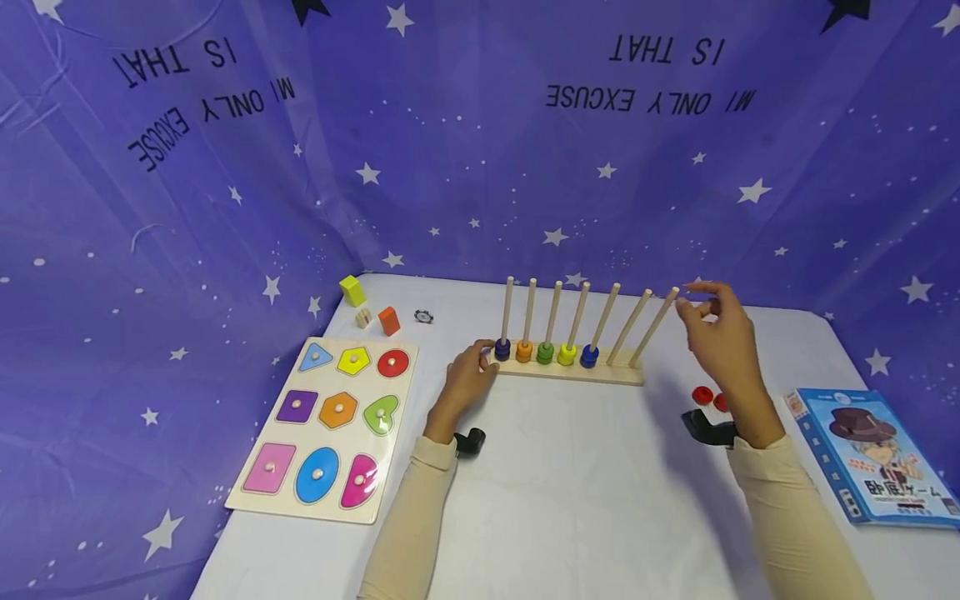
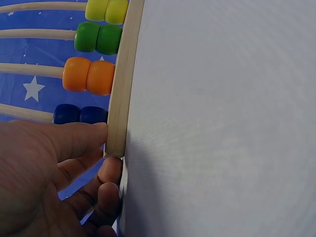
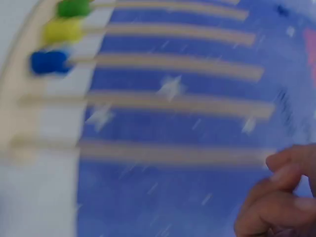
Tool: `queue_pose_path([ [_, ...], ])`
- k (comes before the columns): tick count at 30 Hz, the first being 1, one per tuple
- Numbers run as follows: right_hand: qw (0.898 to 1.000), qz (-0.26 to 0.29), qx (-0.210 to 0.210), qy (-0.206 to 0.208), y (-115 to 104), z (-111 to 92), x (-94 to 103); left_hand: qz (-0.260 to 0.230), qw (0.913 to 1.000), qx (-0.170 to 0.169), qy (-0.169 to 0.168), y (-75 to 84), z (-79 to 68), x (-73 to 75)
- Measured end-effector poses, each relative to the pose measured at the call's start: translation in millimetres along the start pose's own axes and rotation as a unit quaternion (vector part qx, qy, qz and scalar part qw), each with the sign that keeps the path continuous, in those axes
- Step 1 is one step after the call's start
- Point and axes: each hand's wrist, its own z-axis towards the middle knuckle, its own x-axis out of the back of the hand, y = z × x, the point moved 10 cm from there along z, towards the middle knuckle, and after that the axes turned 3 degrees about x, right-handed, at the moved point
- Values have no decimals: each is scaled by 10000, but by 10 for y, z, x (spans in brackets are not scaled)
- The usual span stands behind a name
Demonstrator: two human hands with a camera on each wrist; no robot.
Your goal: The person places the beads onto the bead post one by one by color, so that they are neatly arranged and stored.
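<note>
A wooden stacking rack (image 1: pixel 570 371) stands on the white table, its row of upright pegs carrying dark blue, orange, green, yellow and blue beads. The two pegs at its right end are bare. My left hand (image 1: pixel 468 379) pinches the rack's left end, with the thumb against the base beside the dark blue beads (image 2: pixel 80 113) and other fingers around the end. At the top of the rightmost peg (image 3: pixel 173 154) is my right hand (image 1: pixel 716 333), fingers loosely bent and fingertips right by the peg's tip. No bead shows between them. Red beads (image 1: pixel 702 395) lie below the right hand.
On the left lies a shape puzzle board (image 1: pixel 311 433) with knobbed pieces. Behind it are a yellow block (image 1: pixel 352 291), an orange block (image 1: pixel 389 321), a small striped cube (image 1: pixel 363 317) and a round chip (image 1: pixel 423 317). A blue game box (image 1: pixel 873 454) sits at the right.
</note>
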Motion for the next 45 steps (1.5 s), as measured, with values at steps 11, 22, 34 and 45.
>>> queue_pose_path([
  [11, 9754, -656, -1554, -1421, 1645, -517, -122, -3, 10000, -40, 46, 29, -9, 29],
  [22, 9670, -799, -1401, -1974, 1910, -802, -359, 7, 10000, -24, 0, 20, -23, 2],
  [34, 9606, -676, -1843, -1969, 2071, -836, -384, -13, 10000, -49, 5, 27, 0, 19],
  [45, 9892, -693, -1169, -552, 1161, -531, 64, 14, 10000, 5, -33, 7, 8, 2],
])
